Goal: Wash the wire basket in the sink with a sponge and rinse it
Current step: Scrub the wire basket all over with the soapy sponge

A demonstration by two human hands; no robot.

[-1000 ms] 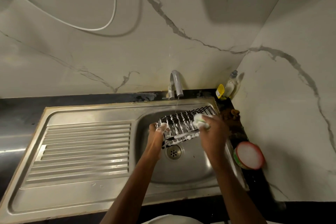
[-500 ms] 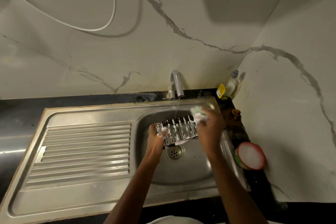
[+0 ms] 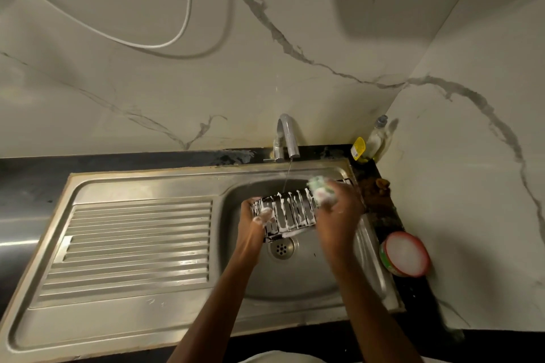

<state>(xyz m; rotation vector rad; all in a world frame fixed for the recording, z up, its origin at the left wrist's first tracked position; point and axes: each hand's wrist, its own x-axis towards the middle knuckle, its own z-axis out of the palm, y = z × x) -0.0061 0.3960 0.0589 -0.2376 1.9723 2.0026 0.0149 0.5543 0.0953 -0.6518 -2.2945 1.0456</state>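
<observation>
1. The left hand grips the soapy wire basket at its 9 o'clock end, fingers curled round the wires.
2. The right hand clutches the sponge against the basket's 2 o'clock corner.
3. The basket hangs over the sink drain, under the tap.

Sponge moved to basket's far end

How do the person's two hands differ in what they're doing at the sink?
The left hand grips the left end of the wire basket, holding it over the drain; the right hand grips a sponge at the basket's right end. The left hand looks sharp, the right one blurred. Both carry white foam and are inside the sink.
</observation>
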